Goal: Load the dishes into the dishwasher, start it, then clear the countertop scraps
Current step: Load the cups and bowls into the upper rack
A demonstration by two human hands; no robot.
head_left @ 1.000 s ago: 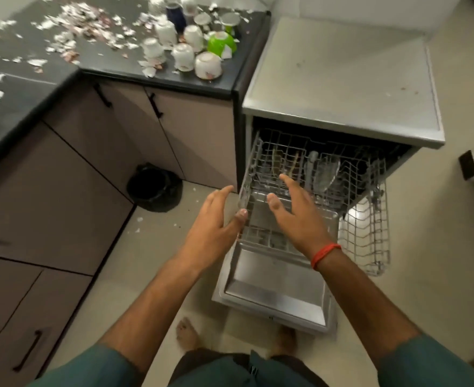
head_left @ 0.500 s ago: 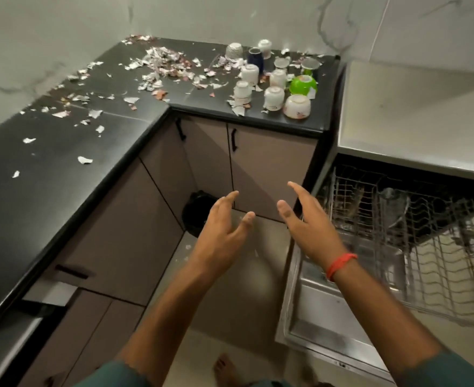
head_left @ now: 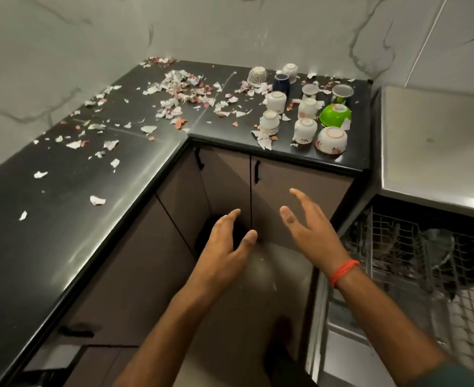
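Note:
Several upturned cups and bowls stand at the right end of the black countertop: white floral cups, a green bowl, a white floral bowl and a dark blue cup. Paper scraps litter the counter. The dishwasher stands at the right, its door down and its wire rack pulled out with a few items inside. My left hand and my right hand, with an orange wrist thread, hover empty before the cabinet doors, fingers spread.
A dark bin sits on the floor in the cabinet corner, partly hidden by my left hand. Cabinet doors with black handles run under the L-shaped counter. The lowered dishwasher door juts into the floor space at the right.
The view has swung left and up from the dishwasher rack to the counter. Both hands have left the rack and now hang empty in front of the cabinets.

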